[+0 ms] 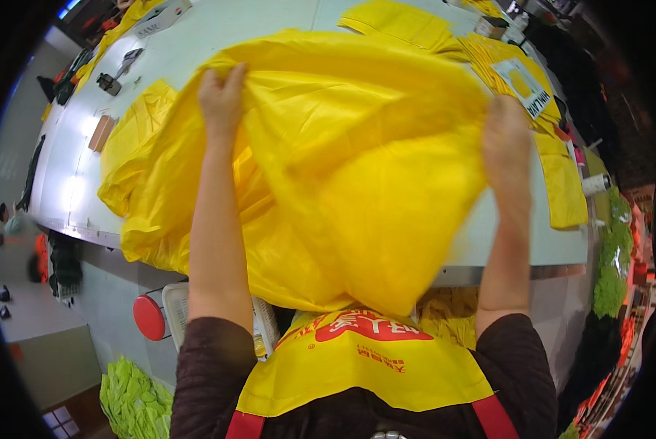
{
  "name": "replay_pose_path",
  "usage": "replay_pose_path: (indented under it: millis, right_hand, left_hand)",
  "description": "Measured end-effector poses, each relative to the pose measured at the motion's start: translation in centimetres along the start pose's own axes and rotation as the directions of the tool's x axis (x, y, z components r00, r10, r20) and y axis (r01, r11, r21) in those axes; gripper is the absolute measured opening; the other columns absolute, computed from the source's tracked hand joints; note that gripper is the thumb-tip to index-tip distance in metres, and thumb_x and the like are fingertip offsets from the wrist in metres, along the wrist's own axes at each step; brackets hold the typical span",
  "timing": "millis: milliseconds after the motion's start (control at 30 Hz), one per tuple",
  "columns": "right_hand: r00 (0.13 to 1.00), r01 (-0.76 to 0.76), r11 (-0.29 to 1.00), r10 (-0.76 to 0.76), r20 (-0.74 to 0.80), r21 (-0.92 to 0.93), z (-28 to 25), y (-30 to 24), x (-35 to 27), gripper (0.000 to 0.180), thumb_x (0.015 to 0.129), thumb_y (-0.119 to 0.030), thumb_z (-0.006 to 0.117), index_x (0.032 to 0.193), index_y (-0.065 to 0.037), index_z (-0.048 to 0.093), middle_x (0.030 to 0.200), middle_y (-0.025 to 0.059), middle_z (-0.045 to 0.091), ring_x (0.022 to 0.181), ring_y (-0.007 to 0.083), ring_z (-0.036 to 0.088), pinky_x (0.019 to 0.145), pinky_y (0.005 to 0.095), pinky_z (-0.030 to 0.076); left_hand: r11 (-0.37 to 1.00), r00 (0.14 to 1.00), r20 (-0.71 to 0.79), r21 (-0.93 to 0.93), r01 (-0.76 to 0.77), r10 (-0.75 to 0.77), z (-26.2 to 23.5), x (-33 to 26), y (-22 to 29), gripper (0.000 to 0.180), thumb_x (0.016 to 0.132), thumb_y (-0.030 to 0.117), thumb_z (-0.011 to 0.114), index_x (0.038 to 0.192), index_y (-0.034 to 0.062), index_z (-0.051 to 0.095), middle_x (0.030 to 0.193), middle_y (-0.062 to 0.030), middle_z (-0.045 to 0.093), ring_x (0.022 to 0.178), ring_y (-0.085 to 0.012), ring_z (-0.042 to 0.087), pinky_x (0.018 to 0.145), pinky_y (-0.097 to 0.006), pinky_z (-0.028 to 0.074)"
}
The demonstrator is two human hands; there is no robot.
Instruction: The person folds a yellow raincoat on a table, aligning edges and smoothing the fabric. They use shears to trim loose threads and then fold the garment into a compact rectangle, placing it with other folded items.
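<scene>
In the head view, the yellow cloth (364,197) billows across the middle, partly over the pale table (196,36) and dropping past its near edge toward six o'clock, just above the yellow apron (364,373). The left hand (223,99), at eleven o'clock, has its fingers closed on the cloth's upper edge, while the right hand (508,143), at two o'clock, is blurred—its fingers look curled shut on the opposite edge. Around them lie folded yellow pieces (401,23) at one o'clock, a white spool (596,184) at three and a red stool (148,317) at eight.
</scene>
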State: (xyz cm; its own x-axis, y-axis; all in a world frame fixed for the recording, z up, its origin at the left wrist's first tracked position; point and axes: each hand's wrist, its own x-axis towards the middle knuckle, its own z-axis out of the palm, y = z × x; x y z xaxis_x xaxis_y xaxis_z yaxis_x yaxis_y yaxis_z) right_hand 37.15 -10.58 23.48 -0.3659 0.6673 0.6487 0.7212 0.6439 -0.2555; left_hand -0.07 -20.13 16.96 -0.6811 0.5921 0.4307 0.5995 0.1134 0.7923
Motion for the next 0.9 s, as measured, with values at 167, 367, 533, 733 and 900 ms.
replay_pose_path:
  millis: [167, 367, 533, 733, 900]
  right_hand:
    - [0.746, -0.421, 0.897, 0.428, 0.51, -0.137, 12.4, 11.7, -8.6, 0.021, 0.089, -0.017, 0.043, 0.094, -0.001, 0.055, 0.088, 0.024, 0.059, 0.086, 0.042, 0.057, 0.075, 0.047, 0.045]
    - [0.904, -0.369, 0.911, 0.304, 0.302, 0.187, 10.7, 10.2, -16.1, 0.023, 0.089, -0.014, 0.045, 0.107, -0.003, 0.055, 0.104, 0.0182, 0.058, 0.091, 0.0351, 0.055, 0.076, 0.0413, 0.046]
    - [0.742, -0.005, 1.0, 0.015, 0.671, -0.017, 10.0, 8.0, -18.6, 0.036, 0.08, -0.006, 0.053, 0.116, -0.01, 0.051, 0.117, 0.0105, 0.053, 0.094, 0.0292, 0.054, 0.074, 0.0385, 0.048]
    - [0.713, -0.147, 0.876, -0.228, 0.663, 0.46, 10.4, 5.8, -12.7, 0.034, 0.076, -0.001, 0.054, 0.109, -0.009, 0.057, 0.11, 0.01, 0.057, 0.101, 0.0282, 0.051, 0.076, 0.039, 0.047]
    - [0.57, 0.216, 0.819, -0.548, 0.612, 0.532, 15.7, 4.6, -10.6, 0.029, 0.07, 0.005, 0.057, 0.097, -0.005, 0.057, 0.098, 0.0094, 0.06, 0.104, 0.0272, 0.049, 0.085, 0.0368, 0.041]
  left_hand:
    - [0.995, 0.998, 0.056, 0.101, -0.018, 0.013, 8.6, -5.3, -5.5, 0.062, 0.081, 0.027, 0.064, 0.125, -0.0075, 0.037, 0.123, -0.0253, 0.045, 0.115, -0.0373, 0.042, 0.098, -0.041, 0.033]
    - [0.868, 0.875, 0.355, 0.25, -0.428, 0.329, 7.8, -22.5, 0.3, 0.078, 0.072, 0.028, 0.071, 0.132, -0.0021, 0.031, 0.133, -0.0223, 0.037, 0.126, -0.0372, 0.031, 0.104, -0.045, 0.024]
    - [0.901, 0.792, 0.607, 0.378, -0.213, -0.067, 7.2, -24.7, -2.7, 0.093, 0.063, 0.038, 0.076, 0.134, -0.0005, 0.03, 0.136, -0.0205, 0.034, 0.13, -0.033, 0.028, 0.107, -0.043, 0.021]
    - [0.983, 0.899, 0.423, 0.081, -0.164, 0.115, 6.8, -25.6, -6.5, 0.042, 0.071, 0.018, 0.069, 0.108, 0.0051, 0.056, 0.118, -0.0168, 0.053, 0.114, -0.0343, 0.045, 0.096, -0.043, 0.034]
    - [0.798, 0.716, 0.498, 0.077, -0.598, 0.488, 6.3, -24.7, -4.6, 0.017, 0.07, 0.003, 0.063, 0.087, 0.0058, 0.062, 0.099, -0.0113, 0.06, 0.094, -0.0291, 0.055, 0.081, -0.037, 0.044]
